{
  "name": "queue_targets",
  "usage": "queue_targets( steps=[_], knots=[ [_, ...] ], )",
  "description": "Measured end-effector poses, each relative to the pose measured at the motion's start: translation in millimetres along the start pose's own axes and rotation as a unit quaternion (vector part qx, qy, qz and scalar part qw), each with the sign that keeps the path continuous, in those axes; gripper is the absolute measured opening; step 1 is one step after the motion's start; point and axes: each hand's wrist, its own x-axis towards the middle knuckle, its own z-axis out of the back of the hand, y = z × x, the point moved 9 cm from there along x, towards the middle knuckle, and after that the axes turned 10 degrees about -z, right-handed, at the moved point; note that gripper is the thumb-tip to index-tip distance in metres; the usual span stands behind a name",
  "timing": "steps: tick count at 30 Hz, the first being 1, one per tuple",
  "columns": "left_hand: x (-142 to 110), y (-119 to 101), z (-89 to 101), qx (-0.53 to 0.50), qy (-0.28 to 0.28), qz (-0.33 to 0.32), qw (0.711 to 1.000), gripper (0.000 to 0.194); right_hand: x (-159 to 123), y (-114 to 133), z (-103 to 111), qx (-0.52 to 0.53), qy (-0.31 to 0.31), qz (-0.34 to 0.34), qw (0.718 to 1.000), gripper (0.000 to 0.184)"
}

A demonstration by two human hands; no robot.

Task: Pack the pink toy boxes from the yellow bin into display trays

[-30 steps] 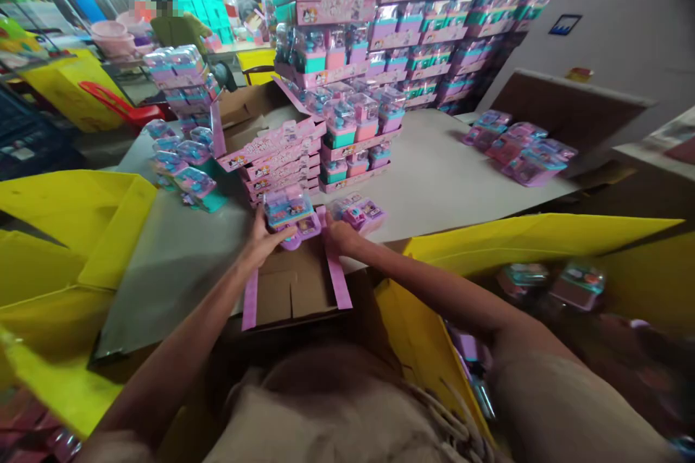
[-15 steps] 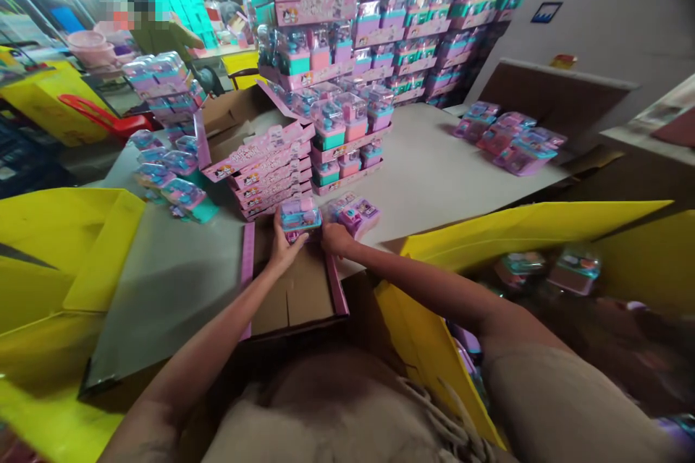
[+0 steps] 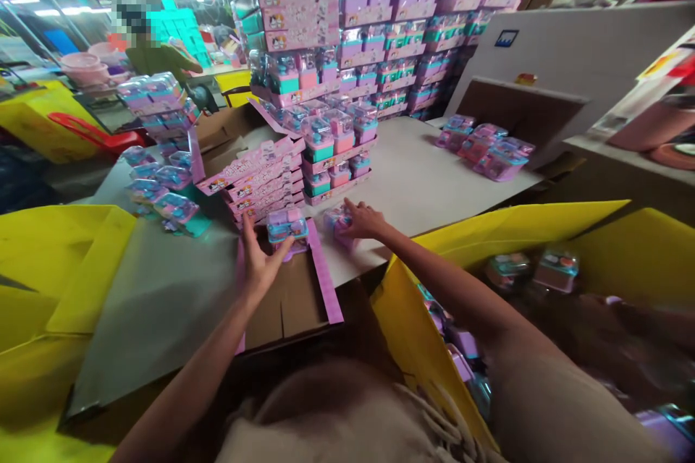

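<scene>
A small toy case (image 3: 287, 231) with a clear lid and a blue rim sits at the far end of a shallow pink-edged cardboard tray (image 3: 282, 304). My left hand (image 3: 263, 260) is spread around this case, its fingers apart to the left and its thumb in front. To the right of the tray, a purple toy case (image 3: 339, 224) rests on the table. My right hand (image 3: 366, 221) has its fingers over that case's right side, gripping it; its fingertips are partly hard to make out.
Behind the tray are a leaning pile of pink trays (image 3: 266, 181) and filled display trays (image 3: 339, 152). Loose cases (image 3: 163, 188) lie at left, more cases (image 3: 489, 148) at right. Yellow bins (image 3: 510, 228) flank the table (image 3: 402, 181). A person (image 3: 155, 54) is in the background.
My left hand's fingers have spread away from the case in the tray. My right hand has moved off to the right, onto the purple case. The camera view has shifted slightly.
</scene>
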Motion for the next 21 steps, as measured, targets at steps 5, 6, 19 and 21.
queue_targets(
  steps=[5, 6, 19, 21],
  knots=[
    [-29.7, -35.0, -56.4, -0.162, 0.056, 0.105, 0.98, 0.076, -46.3, 6.0, 21.6, 0.126, -0.094, 0.083, 0.984, 0.1],
    [-34.8, -35.6, -68.0, -0.201, 0.063, 0.145, 0.967, 0.078, -64.5, 13.1, 29.4, 0.146, -0.138, 0.122, 0.972, 0.1],
    [-62.1, -37.9, -56.2, -0.251, -0.006, 0.178, 0.951, 0.068, -108.1, 5.3, 7.9, 0.543, -0.014, 0.231, 0.807, 0.042],
    [-64.4, -38.1, -51.1, -0.252, -0.002, 0.19, 0.949, 0.069, -111.5, 6.1, 2.3, 0.567, 0.023, 0.228, 0.791, 0.037]
  ],
)
